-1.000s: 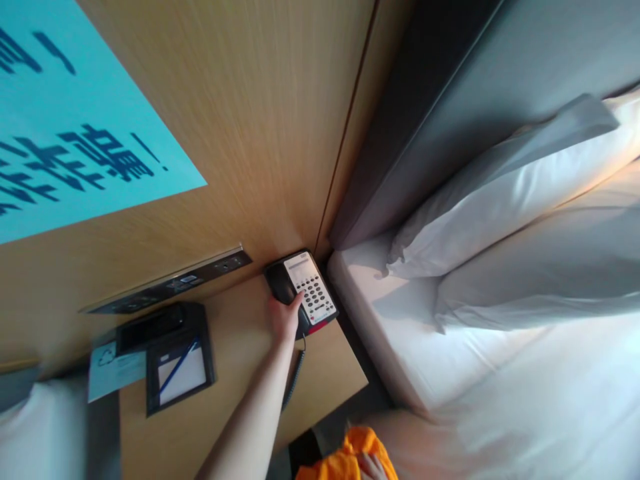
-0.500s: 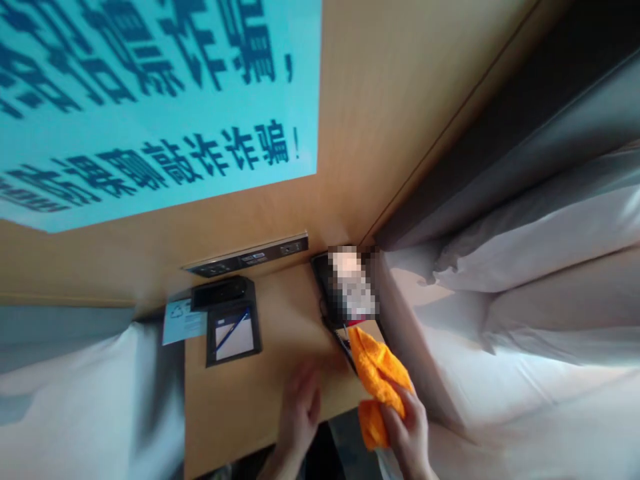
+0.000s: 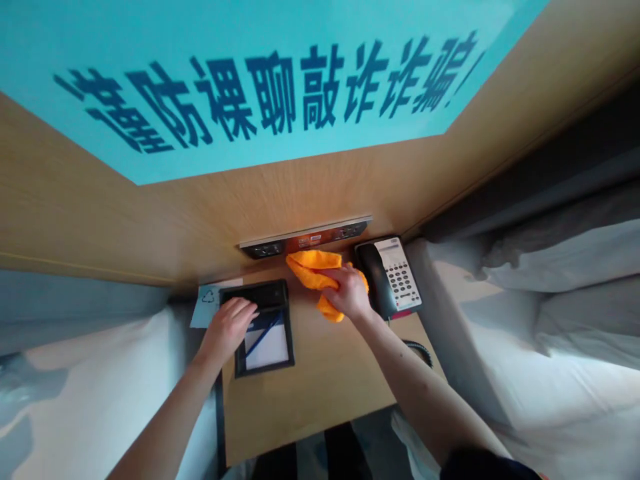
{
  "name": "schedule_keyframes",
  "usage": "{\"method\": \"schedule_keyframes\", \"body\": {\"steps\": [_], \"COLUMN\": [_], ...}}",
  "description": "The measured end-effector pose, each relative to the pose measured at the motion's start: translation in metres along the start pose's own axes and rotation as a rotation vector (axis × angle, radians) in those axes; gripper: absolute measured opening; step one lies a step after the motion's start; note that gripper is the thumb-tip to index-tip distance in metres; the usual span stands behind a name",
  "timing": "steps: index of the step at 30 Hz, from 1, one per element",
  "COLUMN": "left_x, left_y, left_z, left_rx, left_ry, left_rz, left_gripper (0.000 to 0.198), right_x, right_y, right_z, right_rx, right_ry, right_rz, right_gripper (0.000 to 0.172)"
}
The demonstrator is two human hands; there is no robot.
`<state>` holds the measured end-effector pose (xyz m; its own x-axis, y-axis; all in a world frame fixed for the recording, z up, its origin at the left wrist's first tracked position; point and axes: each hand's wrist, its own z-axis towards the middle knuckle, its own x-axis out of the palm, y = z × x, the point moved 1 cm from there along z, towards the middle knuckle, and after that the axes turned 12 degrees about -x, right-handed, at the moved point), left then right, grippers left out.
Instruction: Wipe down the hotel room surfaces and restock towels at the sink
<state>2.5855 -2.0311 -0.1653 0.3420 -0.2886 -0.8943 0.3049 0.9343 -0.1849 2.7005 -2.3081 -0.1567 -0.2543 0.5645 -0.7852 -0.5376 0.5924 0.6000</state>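
My right hand (image 3: 349,291) is closed round a bunched orange cloth (image 3: 314,267). It holds the cloth above the back of the wooden desk (image 3: 320,380), just below the black socket strip (image 3: 310,239). My left hand (image 3: 231,330) lies at the upper left part of a black notepad holder (image 3: 274,293), fingers together and curled over its edge; the thumb is hidden. In the holder are a white notepad (image 3: 270,350) and a blue pen (image 3: 263,335). A desk telephone (image 3: 400,277) with a black handset stands to the right of my right hand.
A pale blue card (image 3: 204,307) sticks out behind the holder. The phone's coiled cord (image 3: 420,350) lies on the desk's right side. Beds with white linen (image 3: 480,333) flank the desk. A large turquoise notice (image 3: 300,153) hangs on the wooden wall.
My right hand has carried the orange cloth left and back, from the desk's front right to the socket strip. My left hand has moved left onto the notepad holder. The view has shifted.
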Motion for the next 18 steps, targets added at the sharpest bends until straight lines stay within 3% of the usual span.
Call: {"method": "schedule_keyframes", "body": {"steps": [4, 6, 8, 10, 13, 16, 18], "left_x": [-0.042, -0.044, -0.032, -0.011, 0.028, 0.062, 0.078], "left_y": [-0.021, -0.024, -0.023, -0.022, -0.025, -0.04, -0.051], "left_z": [-0.023, -0.019, -0.005, 0.013, 0.045, 0.074, 0.086], "left_rx": [0.054, 0.038, -0.027, -0.122, -0.238, -0.27, -0.279], "left_ry": [-0.057, -0.059, -0.04, 0.03, 0.174, 0.266, 0.303], "left_rz": [0.043, -0.005, -0.077, -0.126, -0.131, -0.103, -0.085], "left_gripper": [0.016, 0.016, 0.02, 0.026, 0.026, 0.017, 0.013], "right_x": [0.061, 0.079, 0.087, 0.089, 0.097, 0.113, 0.122], "right_y": [-0.004, -0.006, -0.005, -0.002, 0.01, 0.029, 0.041], "right_z": [0.024, 0.025, 0.006, -0.034, -0.124, -0.22, -0.269], "right_rx": [-0.017, -0.021, -0.028, -0.015, 0.03, -0.04, -0.034], "right_ry": [0.387, 0.434, 0.42, 0.426, 0.468, 0.534, 0.478], "right_rz": [-0.153, -0.2, -0.206, -0.185, -0.107, 0.029, 0.019], "right_gripper": [0.046, 0.049, 0.049, 0.045, 0.041, 0.041, 0.043]}}
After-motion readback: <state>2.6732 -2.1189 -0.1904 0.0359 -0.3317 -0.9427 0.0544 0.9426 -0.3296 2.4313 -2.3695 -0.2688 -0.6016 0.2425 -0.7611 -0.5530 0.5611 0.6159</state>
